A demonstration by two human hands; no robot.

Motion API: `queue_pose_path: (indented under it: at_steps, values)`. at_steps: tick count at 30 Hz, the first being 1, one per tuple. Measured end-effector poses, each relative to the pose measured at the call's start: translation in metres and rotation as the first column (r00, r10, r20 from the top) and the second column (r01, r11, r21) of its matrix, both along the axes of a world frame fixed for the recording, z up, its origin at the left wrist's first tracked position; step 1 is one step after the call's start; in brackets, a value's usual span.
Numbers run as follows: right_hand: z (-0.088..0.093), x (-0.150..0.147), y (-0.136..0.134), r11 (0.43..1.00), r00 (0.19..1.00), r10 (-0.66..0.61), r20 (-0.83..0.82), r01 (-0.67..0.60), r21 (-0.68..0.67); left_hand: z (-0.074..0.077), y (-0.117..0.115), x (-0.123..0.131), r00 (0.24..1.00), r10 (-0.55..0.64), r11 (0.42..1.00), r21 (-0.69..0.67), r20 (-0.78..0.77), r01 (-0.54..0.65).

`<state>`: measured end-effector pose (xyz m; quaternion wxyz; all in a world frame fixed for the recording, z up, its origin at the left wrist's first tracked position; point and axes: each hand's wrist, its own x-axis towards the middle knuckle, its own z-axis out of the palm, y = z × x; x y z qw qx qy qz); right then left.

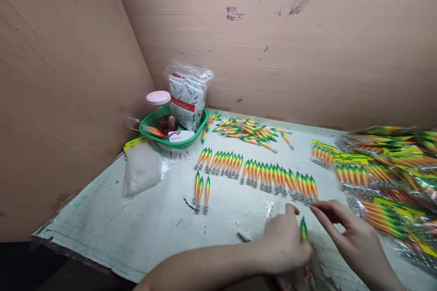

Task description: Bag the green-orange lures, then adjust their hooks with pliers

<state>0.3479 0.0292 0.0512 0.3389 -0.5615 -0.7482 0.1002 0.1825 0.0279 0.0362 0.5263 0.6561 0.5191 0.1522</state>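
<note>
At the lower right, a slim green, yellow and orange fishing lure (303,229) is grasped by the curled left hand (287,238). By the right hand (358,238), thumb and forefinger are held close together; whether anything is pinched cannot be told. At centre, matching lures (266,173) are lined up on the white table (153,232).

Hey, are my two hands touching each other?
Apart. The head view shows a strip of tabletop between the left hand and right hand.
</note>
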Motion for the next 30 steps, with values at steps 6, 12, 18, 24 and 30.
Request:
queue_pose_path:
  at_steps: [6,12,18,24,30]
  values:
    - [-0.025,0.014,-0.005,0.988,0.995,-0.087,-0.041,0.081,-0.130,-0.003,-0.015,0.022,0.977,-0.104,0.994,0.024,-0.185,0.111]
    - [-0.049,0.033,-0.008,0.958,1.000,-0.020,-0.004,0.018,-0.288,0.004,0.005,-0.036,0.990,-0.009,0.946,0.321,-0.141,0.054]
    - [-0.062,0.047,-0.011,0.976,0.997,-0.071,-0.003,0.069,-0.206,0.023,0.059,-0.158,0.801,0.526,0.810,0.456,-0.287,-0.368]
    - [-0.039,0.011,-0.010,0.989,0.997,0.082,0.000,-0.081,-0.122,0.006,0.044,-0.171,0.704,0.520,0.854,0.329,-0.484,-0.404]
    - [-0.013,-0.035,-0.018,0.979,0.977,0.201,-0.071,-0.202,-0.007,0.002,0.044,-0.158,0.721,0.544,0.839,0.267,-0.429,-0.474]
